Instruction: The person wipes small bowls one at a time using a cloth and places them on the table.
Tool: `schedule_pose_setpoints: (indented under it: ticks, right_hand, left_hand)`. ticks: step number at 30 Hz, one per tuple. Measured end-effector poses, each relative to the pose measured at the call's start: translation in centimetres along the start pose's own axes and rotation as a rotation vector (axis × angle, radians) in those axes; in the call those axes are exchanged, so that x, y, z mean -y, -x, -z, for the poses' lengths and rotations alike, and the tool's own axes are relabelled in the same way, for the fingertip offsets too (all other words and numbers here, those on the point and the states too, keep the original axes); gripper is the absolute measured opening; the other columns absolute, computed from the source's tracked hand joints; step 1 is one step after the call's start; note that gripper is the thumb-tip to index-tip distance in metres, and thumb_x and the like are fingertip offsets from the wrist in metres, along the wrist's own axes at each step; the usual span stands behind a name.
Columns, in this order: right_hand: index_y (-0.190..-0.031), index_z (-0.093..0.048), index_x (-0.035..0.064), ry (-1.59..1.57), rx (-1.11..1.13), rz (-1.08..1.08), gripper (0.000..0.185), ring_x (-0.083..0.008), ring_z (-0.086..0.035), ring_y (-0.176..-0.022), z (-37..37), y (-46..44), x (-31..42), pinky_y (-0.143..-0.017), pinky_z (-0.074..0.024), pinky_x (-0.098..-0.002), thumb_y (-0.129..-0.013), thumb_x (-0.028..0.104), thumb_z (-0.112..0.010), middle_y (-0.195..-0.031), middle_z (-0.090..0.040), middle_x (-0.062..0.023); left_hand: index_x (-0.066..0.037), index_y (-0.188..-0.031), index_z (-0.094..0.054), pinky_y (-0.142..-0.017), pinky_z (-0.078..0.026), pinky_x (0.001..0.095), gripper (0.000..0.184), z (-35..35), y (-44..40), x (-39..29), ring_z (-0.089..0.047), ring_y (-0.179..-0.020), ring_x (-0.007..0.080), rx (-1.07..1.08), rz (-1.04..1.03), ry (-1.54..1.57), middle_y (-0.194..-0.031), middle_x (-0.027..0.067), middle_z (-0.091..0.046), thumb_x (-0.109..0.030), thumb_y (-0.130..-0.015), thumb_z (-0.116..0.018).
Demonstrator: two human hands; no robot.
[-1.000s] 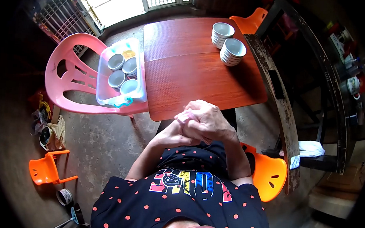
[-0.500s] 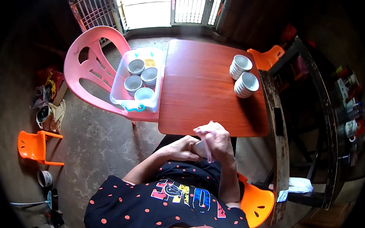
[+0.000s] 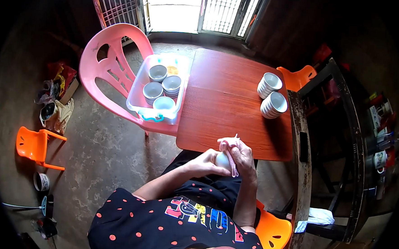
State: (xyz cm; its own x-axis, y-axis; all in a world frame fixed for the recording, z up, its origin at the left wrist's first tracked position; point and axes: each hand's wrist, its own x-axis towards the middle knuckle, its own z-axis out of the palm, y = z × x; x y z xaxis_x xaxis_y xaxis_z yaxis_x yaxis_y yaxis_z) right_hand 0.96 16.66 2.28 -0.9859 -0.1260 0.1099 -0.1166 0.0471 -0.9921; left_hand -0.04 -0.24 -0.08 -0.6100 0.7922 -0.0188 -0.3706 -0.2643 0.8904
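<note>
Just in front of the table's near edge, my left hand (image 3: 203, 163) is closed around a small white bowl (image 3: 223, 160). The bowl is tilted and partly covered by my fingers. My right hand (image 3: 244, 159) grips a pink cloth (image 3: 232, 161) and presses it against the bowl; part of the cloth sticks out above and below the fingers. On the right side of the table stand two stacks of white bowls, a farther stack (image 3: 267, 85) and a nearer stack (image 3: 272, 106).
A clear plastic box (image 3: 136, 94) holding several stacked bowls sits on a pink chair (image 3: 90, 69) left of the red-brown table (image 3: 227, 112). A worn dark wooden frame (image 3: 301, 175) runs along the right. Orange stools stand at left (image 3: 31, 146) and beside me (image 3: 273, 232).
My right hand and the cloth have turned a little at the bowl, and more of the bowl's white side shows. The whole view has shifted slightly.
</note>
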Motion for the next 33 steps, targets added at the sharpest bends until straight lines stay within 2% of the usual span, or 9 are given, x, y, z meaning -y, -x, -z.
schedule_pose_setpoints:
  ticks: [2,3,10,17,20,26,27,29,33]
  right_hand:
    - [-0.106,-0.062,-0.0016,-0.073,-0.067,0.144,0.033,-0.0277,-0.061,-0.100,-1.0,0.6,1.1,-0.088,-0.0475,-0.0369,-0.090,0.022,-0.046,-0.107,-0.063,-0.0182]
    - [-0.109,-0.058,-0.0016,0.511,-0.121,0.460,0.029,-0.0313,-0.060,-0.104,-0.7,1.1,0.8,-0.092,-0.0461,-0.0399,-0.092,0.017,-0.044,-0.111,-0.061,-0.0192]
    - [-0.118,-0.054,0.0076,0.627,-0.505,0.689,0.031,-0.0379,-0.040,-0.126,-5.1,4.0,-2.1,-0.106,-0.0312,-0.0502,-0.093,0.023,-0.048,-0.132,-0.046,-0.0161]
    - [-0.099,-0.066,0.0039,0.455,0.418,0.205,0.033,-0.0289,-0.059,-0.103,-1.2,-0.5,7.2,-0.094,-0.0446,-0.0409,-0.082,0.020,-0.043,-0.106,-0.065,-0.0144]
    - [-0.099,-0.066,0.0044,0.201,0.046,0.306,0.029,-0.0311,-0.058,-0.105,-1.9,0.4,4.6,-0.094,-0.0444,-0.0424,-0.085,0.020,-0.046,-0.108,-0.063,-0.0172]
    - [-0.121,-0.047,-0.0045,0.921,-0.644,0.608,0.034,-0.0360,-0.051,-0.115,-5.6,5.4,-5.5,-0.098,-0.0398,-0.0456,-0.094,0.015,-0.047,-0.127,-0.048,-0.0238]
    - [-0.115,-0.055,0.0001,1.090,-0.570,0.493,0.029,-0.0349,-0.053,-0.112,-4.7,5.2,-4.5,-0.097,-0.0405,-0.0458,-0.093,0.016,-0.044,-0.122,-0.053,-0.0224]
    - [-0.104,-0.063,0.0067,0.272,-0.101,0.391,0.024,-0.0321,-0.057,-0.104,-2.3,0.8,4.0,-0.089,-0.0458,-0.0424,-0.087,0.016,-0.049,-0.110,-0.060,-0.0192]
    - [-0.091,-0.065,0.0072,0.934,0.216,0.376,0.025,-0.0261,-0.061,-0.077,-2.6,0.2,6.7,-0.069,-0.0497,-0.0393,-0.082,0.026,-0.052,-0.086,-0.062,-0.0122]
  left_hand:
    - [0.001,-0.110,-0.058,-0.088,-0.048,0.0292,0.040,0.3,0.1,0.4,-0.062,-0.093,0.0158,-0.020,-0.008,0.323,-0.100,0.0068,-0.062,-0.008,-0.075,-0.074]
    - [-0.001,-0.119,-0.051,-0.092,-0.049,0.0348,0.052,0.6,0.0,1.2,-0.059,-0.102,0.0201,-0.020,-0.039,0.446,-0.113,0.0097,-0.058,-0.009,-0.074,-0.074]
    - [-0.001,-0.125,-0.046,-0.091,-0.049,0.0424,0.061,1.4,-0.3,1.0,-0.056,-0.109,0.0256,0.031,-0.086,1.018,-0.114,0.0143,-0.058,-0.015,-0.074,-0.074]
    - [-0.002,-0.126,-0.044,-0.093,-0.047,0.0374,0.077,0.9,0.7,0.5,-0.056,-0.109,0.0241,0.148,-0.012,0.702,-0.115,0.0126,-0.055,-0.011,-0.059,-0.082]
    - [0.002,-0.127,-0.043,-0.095,-0.046,0.0363,0.075,1.5,0.8,0.2,-0.056,-0.110,0.0242,0.082,-0.041,0.707,-0.118,0.0136,-0.054,-0.010,-0.063,-0.081]
    - [0.008,-0.122,-0.046,-0.089,-0.049,0.0366,0.064,1.6,0.8,-1.5,-0.060,-0.101,0.0224,-0.015,-0.190,0.655,-0.113,0.0155,-0.059,-0.010,-0.067,-0.075]
    - [0.003,-0.122,-0.049,-0.091,-0.047,0.0354,0.067,1.5,1.0,-2.2,-0.057,-0.107,0.0212,-0.005,-0.116,0.593,-0.119,0.0138,-0.056,-0.012,-0.065,-0.080]
    - [0.004,-0.118,-0.052,-0.091,-0.046,0.0339,0.060,3.3,1.3,-0.4,-0.055,-0.109,0.0198,0.079,-0.045,0.374,-0.120,0.0131,-0.055,-0.009,-0.065,-0.078]
    - [-0.001,-0.107,-0.059,-0.085,-0.046,0.0288,0.044,0.6,1.1,-1.2,-0.058,-0.096,0.0142,-0.039,-0.178,-0.163,-0.102,0.0069,-0.062,-0.008,-0.068,-0.078]
